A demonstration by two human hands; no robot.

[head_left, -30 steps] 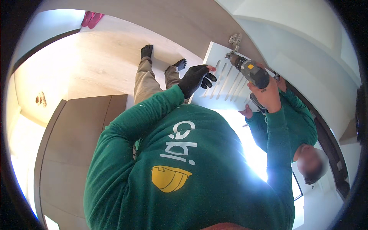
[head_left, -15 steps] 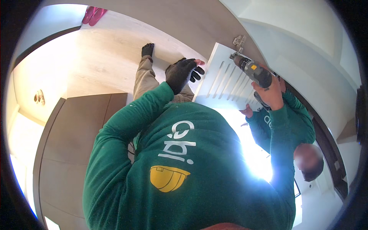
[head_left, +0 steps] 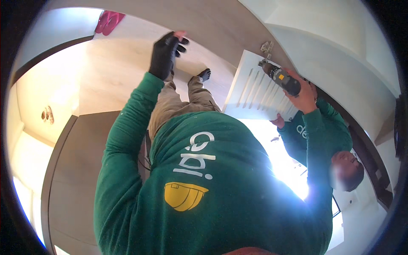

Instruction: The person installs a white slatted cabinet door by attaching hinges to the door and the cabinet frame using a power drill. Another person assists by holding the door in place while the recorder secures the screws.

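Note:
My right hand (head_left: pixel 304 97), bare, is wrapped round a dark cordless drill (head_left: pixel 285 81). The drill's nose meets a metal hinge (head_left: pixel 261 63) at the upper corner of a white slatted door (head_left: pixel 256 91); any bit is too small to make out. My left hand (head_left: pixel 163 55), in a dark glove with a bare fingertip showing, is raised away from the door, over the floor. Its fingers are loosely bent and apart, with nothing visible in them. A co-worker's hand (head_left: pixel 279 121) supports the door's lower edge.
A co-worker (head_left: pixel 325 131) in a green sweatshirt is close on the right. Another hinge part (head_left: pixel 267 46) sits on the beige panel (head_left: pixel 212 21) beyond the door. At left stands a dark brown cabinet (head_left: pixel 80 165). Pink flip-flops (head_left: pixel 109 22) lie at the far left.
My left hand has moved up and left, away from the door. My right hand keeps the drill at the hinge. My view has shifted slightly, and one foot shows differently.

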